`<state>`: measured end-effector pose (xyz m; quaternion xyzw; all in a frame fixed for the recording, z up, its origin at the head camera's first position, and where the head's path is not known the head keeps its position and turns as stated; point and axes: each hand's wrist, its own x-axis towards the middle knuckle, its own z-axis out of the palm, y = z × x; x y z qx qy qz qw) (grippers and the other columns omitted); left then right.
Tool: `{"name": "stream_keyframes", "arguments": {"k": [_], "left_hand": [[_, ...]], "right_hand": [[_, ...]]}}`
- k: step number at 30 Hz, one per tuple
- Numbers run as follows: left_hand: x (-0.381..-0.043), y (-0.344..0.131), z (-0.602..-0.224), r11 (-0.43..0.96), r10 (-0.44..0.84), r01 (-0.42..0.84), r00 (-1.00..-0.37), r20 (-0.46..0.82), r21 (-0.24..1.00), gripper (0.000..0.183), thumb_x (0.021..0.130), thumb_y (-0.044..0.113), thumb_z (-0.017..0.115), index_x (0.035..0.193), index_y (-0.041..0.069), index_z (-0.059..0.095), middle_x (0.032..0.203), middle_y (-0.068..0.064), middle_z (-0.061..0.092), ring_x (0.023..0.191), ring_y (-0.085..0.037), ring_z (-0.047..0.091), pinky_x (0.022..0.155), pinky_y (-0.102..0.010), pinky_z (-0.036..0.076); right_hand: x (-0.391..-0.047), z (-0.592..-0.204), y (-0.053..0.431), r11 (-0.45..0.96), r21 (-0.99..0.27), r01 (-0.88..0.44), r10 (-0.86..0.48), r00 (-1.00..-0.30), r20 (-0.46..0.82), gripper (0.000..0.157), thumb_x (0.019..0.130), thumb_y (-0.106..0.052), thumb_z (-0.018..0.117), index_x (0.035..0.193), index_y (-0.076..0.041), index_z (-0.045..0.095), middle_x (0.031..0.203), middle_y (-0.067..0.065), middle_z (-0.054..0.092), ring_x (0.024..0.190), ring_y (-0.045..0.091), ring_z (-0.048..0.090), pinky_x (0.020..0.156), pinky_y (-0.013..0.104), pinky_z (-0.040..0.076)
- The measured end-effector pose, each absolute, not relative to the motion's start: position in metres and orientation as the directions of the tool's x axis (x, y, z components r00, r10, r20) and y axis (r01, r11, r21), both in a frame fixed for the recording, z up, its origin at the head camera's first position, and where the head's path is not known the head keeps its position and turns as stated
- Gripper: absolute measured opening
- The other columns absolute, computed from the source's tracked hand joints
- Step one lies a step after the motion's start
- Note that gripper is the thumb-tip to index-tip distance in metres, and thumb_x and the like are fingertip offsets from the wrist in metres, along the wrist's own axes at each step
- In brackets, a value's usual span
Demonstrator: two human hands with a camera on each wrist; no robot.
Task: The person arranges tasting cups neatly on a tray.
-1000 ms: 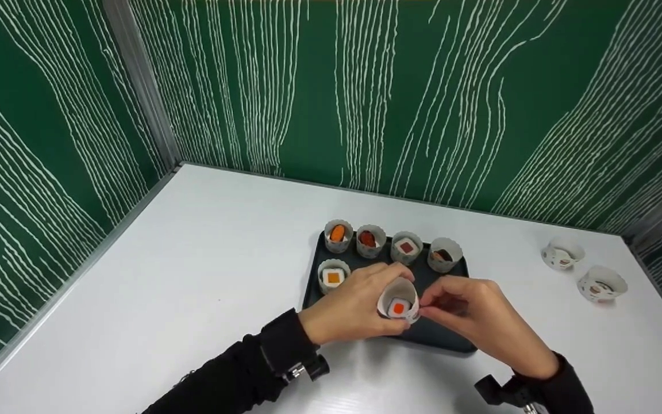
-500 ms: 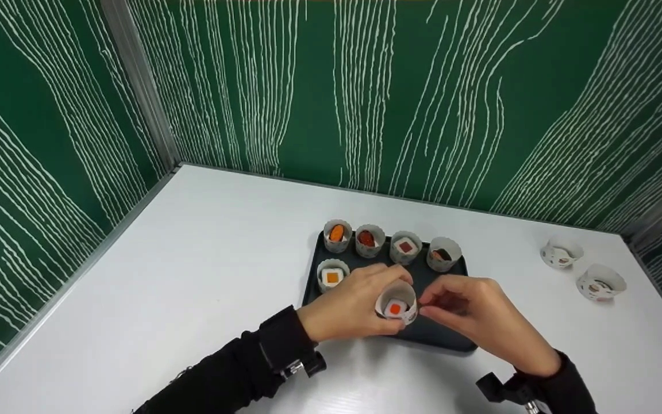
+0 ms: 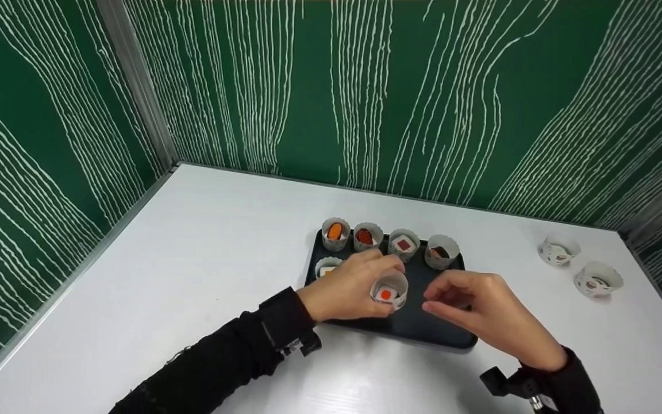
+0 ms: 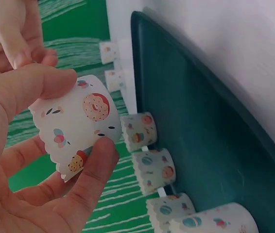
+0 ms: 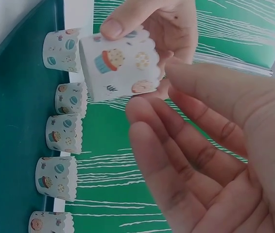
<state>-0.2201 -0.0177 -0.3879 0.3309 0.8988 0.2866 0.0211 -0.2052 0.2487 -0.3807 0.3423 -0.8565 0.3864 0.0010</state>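
My left hand holds a white paper baking cup by its sides, tilted above the dark tray. Scalloped at the rim, the cup carries printed cupcakes and doughnuts. Inside it lies a small white piece with an orange-red centre, looking like toy sushi. To the right of the cup is my right hand, its fingers loosely bent with nothing between them. A small gap separates its fingertips from the cup in the head view. Under both hands is the dark tray.
Several filled paper cups line the tray's back edge, among them one with an orange piece. Another cup at the tray's left is partly hidden by my left hand. Two more cups stand on the white table's right side, before a green wall.
My left hand has moved the cup slightly up and left, away from my right hand. The right fingertips, earlier at the cup's rim, are now apart from it and more spread.
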Motion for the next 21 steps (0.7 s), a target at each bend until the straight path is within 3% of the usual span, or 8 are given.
{"name": "stream_keyframes", "arguments": {"k": [7,21], "left_hand": [[-0.233,-0.022,-0.389,0.660,0.586,0.549,-0.804,0.106,0.513,0.052,0.088,0.020,0.088,0.135,0.017,0.064,0.136,-0.008,0.066,0.124,-0.021,0.062,0.094,-0.032,0.057],[-0.260,-0.015,-0.402,0.761,0.579,0.545,-0.815,0.010,0.354,0.062,0.085,0.017,0.089,0.141,0.013,0.061,0.138,-0.012,0.065,0.124,-0.024,0.065,0.096,-0.034,0.059]], "right_hand": [[-0.205,-0.381,0.250,0.465,-0.655,-0.595,-0.594,-0.759,0.268,0.007,0.099,-0.018,0.079,0.104,-0.022,0.076,0.098,-0.004,0.078,0.083,0.004,0.073,0.073,0.022,0.061],[-0.206,-0.381,0.254,0.481,-0.648,-0.591,-0.598,-0.761,0.251,0.006,0.101,-0.022,0.077,0.107,-0.023,0.075,0.098,-0.008,0.078,0.085,0.003,0.073,0.074,0.023,0.061]]}}
